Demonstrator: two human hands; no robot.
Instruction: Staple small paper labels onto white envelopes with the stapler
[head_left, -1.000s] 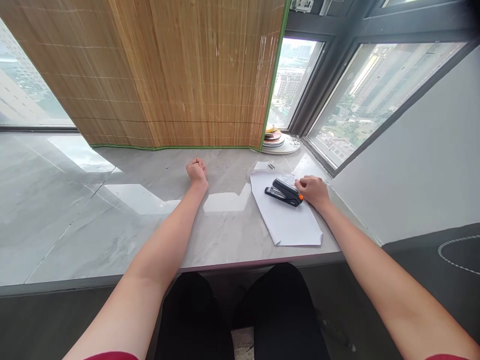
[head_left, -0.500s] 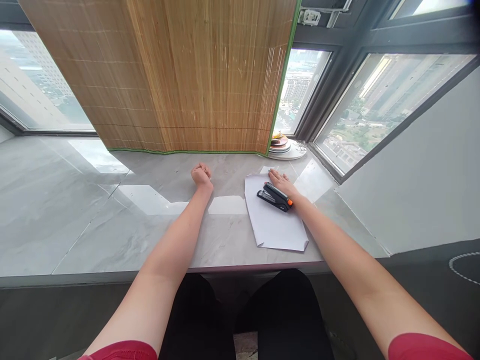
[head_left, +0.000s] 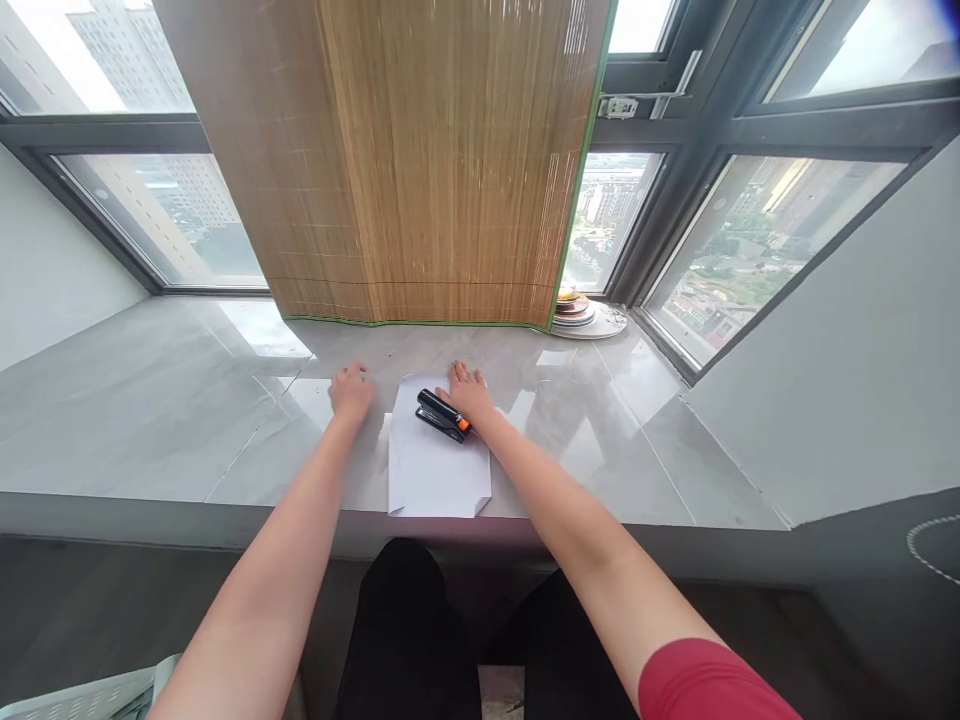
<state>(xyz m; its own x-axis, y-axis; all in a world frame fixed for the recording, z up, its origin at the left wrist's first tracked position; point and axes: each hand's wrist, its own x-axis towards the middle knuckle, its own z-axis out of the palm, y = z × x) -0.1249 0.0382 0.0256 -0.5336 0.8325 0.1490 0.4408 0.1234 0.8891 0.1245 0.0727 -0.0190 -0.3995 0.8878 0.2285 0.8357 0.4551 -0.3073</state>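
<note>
A sheaf of white paper (head_left: 431, 475) lies on the grey stone sill, its lower right corner curled up. On top of it rests a black stapler (head_left: 442, 415) with an orange piece at one end. My right hand (head_left: 469, 393) is open, pressed flat at the paper's upper right edge, its thumb beside the stapler. To the left of the paper, my left hand (head_left: 349, 392) is over the sill with nothing visible in it; its fingers look loosely bent and apart, slightly blurred.
A bamboo blind (head_left: 435, 180) with green edging hangs at the back, down to the sill. Stacked plates (head_left: 581, 318) stand by its right edge. Windows (head_left: 772, 255) and walls bound the sill (head_left: 187, 400). A pale basket (head_left: 94, 695) is at lower left.
My right hand has slid the paper, with the stapler on it, leftward along the sill. My left hand has moved left and loosened from a fist. The view has shifted.
</note>
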